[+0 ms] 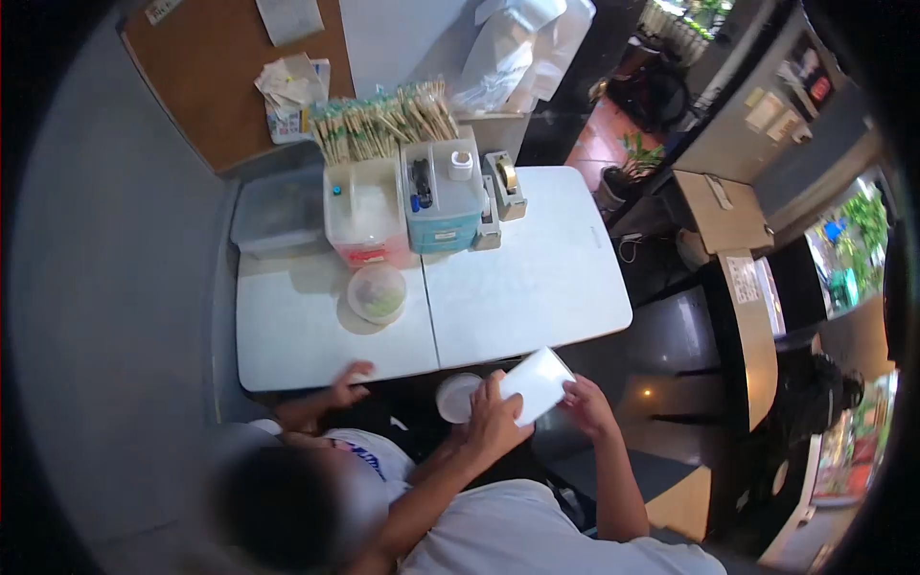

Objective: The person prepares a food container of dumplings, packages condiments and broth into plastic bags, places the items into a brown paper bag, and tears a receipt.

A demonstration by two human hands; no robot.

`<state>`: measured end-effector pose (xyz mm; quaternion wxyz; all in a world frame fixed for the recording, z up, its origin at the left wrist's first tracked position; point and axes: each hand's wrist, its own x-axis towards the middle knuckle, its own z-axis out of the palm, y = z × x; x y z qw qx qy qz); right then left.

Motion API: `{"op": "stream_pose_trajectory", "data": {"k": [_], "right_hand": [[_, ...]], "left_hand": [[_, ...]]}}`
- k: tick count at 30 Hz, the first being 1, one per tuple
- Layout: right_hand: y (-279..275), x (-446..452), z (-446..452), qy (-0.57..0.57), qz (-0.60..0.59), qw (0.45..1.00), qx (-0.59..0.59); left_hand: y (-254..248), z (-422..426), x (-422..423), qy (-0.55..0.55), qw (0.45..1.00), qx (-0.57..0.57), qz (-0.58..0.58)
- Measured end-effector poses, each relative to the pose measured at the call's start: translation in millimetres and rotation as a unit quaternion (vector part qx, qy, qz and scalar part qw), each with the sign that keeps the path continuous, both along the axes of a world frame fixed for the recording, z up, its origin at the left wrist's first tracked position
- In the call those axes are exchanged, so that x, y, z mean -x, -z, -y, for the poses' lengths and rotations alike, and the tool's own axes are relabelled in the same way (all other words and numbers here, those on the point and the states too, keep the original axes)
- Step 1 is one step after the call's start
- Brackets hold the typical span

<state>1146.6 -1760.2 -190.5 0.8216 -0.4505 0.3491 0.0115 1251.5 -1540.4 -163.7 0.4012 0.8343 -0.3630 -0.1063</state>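
Note:
Just off the table's front edge, a white rectangular box [539, 385] is held tilted between my two hands. My left hand [495, 420] is closed around its left side, thumb and fingers along the edge. At the box's right end, my right hand [588, 406] grips with its fingertips. A round whitish tub or lid [457, 397] shows just left of my left hand, partly covered; who holds it I cannot tell. On the table, a round clear container [378, 294] with something green inside stands beyond the other person's hand.
A co-worker's hand [353, 383] is at the front edge of the white table [517, 297]. Two plastic bins [366, 216] at the back hold wrapped sticks, beside tape dispensers [508, 187]. Plastic bags [508, 57] hang on the wall. A counter [762, 355] stands at the right.

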Motion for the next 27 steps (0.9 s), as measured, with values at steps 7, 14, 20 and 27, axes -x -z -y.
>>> {"op": "stream_pose_trajectory", "data": {"k": [7,14,20,27], "right_hand": [[103,-186,154,-0.224,-0.068,0.971,0.052],[177,-320,254,-0.264,-0.004,0.815,0.516],[105,-454,246,-0.083,-0.061,0.970,0.222],[102,-478,230,-0.134,-0.108,0.981,0.092]], "left_hand": [[101,136,-87,-0.182,0.982,-0.043,-0.012],[138,188,-102,-0.279,0.951,-0.129,-0.013],[134,207,-96,-0.360,0.922,-0.132,-0.055],[139,217,-94,-0.403,0.902,-0.143,-0.054]]}}
